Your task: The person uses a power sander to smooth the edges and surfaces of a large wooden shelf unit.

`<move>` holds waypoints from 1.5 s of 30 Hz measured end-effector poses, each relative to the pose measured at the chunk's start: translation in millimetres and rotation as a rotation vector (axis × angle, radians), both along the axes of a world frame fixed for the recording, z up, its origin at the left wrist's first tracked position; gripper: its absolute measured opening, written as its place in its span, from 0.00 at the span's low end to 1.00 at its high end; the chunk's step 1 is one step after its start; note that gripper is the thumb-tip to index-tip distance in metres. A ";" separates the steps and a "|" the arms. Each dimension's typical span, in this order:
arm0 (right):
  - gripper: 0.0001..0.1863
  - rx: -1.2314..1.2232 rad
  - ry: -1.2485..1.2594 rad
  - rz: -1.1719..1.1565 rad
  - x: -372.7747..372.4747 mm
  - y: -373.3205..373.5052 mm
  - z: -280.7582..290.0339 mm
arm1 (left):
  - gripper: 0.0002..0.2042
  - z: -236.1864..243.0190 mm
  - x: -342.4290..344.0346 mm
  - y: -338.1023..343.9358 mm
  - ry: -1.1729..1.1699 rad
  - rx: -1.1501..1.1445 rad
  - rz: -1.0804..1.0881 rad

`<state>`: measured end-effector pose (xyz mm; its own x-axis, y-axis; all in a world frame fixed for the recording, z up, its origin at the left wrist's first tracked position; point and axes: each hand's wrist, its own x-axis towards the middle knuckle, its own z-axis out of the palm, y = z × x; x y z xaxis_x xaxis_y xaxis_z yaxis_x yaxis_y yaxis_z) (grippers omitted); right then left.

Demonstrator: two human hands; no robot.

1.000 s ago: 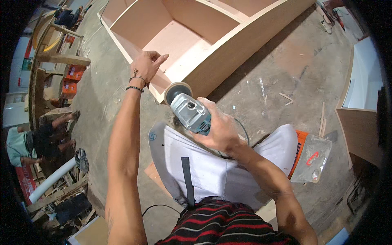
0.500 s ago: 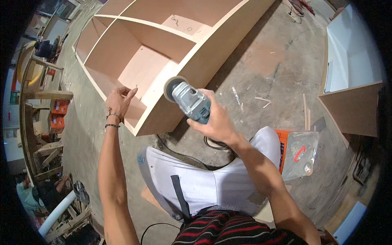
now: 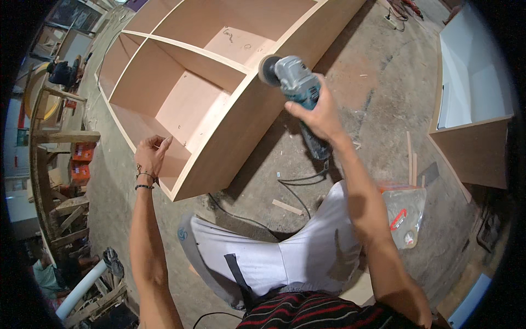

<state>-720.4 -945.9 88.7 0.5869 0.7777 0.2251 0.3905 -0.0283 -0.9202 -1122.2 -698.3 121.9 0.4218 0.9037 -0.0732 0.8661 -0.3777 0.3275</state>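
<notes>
An angle grinder with a round sanding disc is held in my right hand, fingers wrapped round its body. The disc is at the right-hand rim of a bare wooden cabinet; whether it touches the wood, I cannot tell. This cabinet lies with its open compartments facing up, and pencil marks show inside. At its near left edge my left hand grips the side panel, thumb toward the inside. Bracelets circle that wrist. The grinder's dark cord loops down to the floor near my knees.
To the right stands another cabinet with a white interior. A clear-lidded box sits beside my right leg. Wood strips lie on the concrete floor. A timber rack and part of another person appear at far left.
My right hand has carried the grinder away from me and to the right along the cabinet's rim. My left hand stays at the panel edge; the view has shifted slightly.
</notes>
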 end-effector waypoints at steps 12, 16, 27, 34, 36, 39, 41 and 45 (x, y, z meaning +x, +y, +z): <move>0.35 0.135 0.255 -0.110 31.0 -49.9 15.6 | 0.23 -4.5 -8.2 2.5 -0.147 -0.071 0.012; 0.34 0.090 0.311 -0.137 16.1 -86.0 13.1 | 0.25 -2.8 -10.3 4.1 -0.121 -0.100 0.057; 0.42 0.000 0.226 -0.119 12.2 -98.2 27.0 | 0.15 30.5 105.6 -101.2 -0.306 -0.119 -0.352; 0.41 0.011 0.175 -0.133 11.1 -68.7 36.1 | 0.10 10.1 189.3 -64.9 -0.376 0.133 -0.467; 0.40 0.016 0.121 -0.156 21.2 -60.7 49.6 | 0.10 11.4 212.3 -61.1 -0.433 0.134 -0.468; 0.39 0.007 0.066 -0.183 38.3 -50.4 68.4 | 0.13 8.2 227.2 -52.0 -0.375 0.176 -0.514; 0.38 -0.040 0.085 -0.188 46.3 -44.9 84.3 | 0.13 4.1 223.6 -51.9 -0.367 0.157 -0.522; 0.41 -0.044 -0.011 -0.250 65.4 -36.5 110.8 | 0.10 4.9 223.4 -54.8 -0.371 0.156 -0.539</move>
<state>-655.0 -982.4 199.5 0.7600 0.6179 0.2013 0.3759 -0.1653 -0.9118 -898.8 -753.1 126.8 0.7892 0.5477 0.2778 0.3833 -0.7928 0.4739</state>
